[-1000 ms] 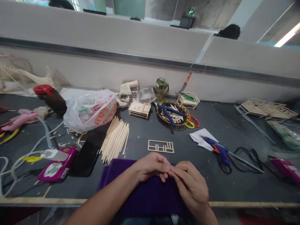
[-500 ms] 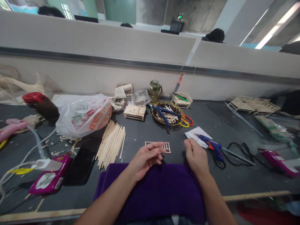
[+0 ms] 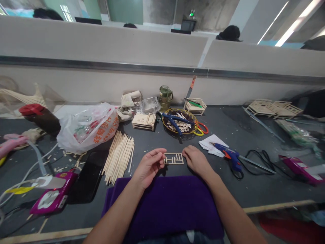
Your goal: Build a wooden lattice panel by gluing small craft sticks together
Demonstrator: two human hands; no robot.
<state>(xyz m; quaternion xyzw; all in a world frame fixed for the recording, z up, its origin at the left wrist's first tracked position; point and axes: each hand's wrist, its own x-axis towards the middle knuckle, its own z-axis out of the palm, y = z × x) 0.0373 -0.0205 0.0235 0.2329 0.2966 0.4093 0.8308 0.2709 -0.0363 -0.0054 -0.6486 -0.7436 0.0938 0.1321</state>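
A small flat frame of glued wooden sticks (image 3: 174, 158), with several crossbars, is between my two hands above the dark tabletop. My left hand (image 3: 150, 166) pinches its left end, thumb and forefinger together, hiding that edge. On the right side, the curled fingers of my right hand (image 3: 197, 160) close at the frame's right edge; their tips are partly hidden. Beyond my right hand lies a blue hot glue gun (image 3: 232, 156) with a glue stick in its back, its nozzle over folded white paper (image 3: 211, 144). A pile of loose wooden sticks (image 3: 118, 157) is left of my left hand.
A yellow basket (image 3: 166, 130) with stick offcuts and blue-handled pliers stands behind the frame, near a wooden model (image 3: 144, 121). Leftward are a plastic bag (image 3: 86, 125), a black phone (image 3: 87, 179) and a magenta power strip (image 3: 54, 193). Purple cloth (image 3: 167, 206) covers the front edge.
My right hand has moved left from beside the glue gun to the frame's right edge. My left hand has shifted from over the frame to its left end, fingers closing.
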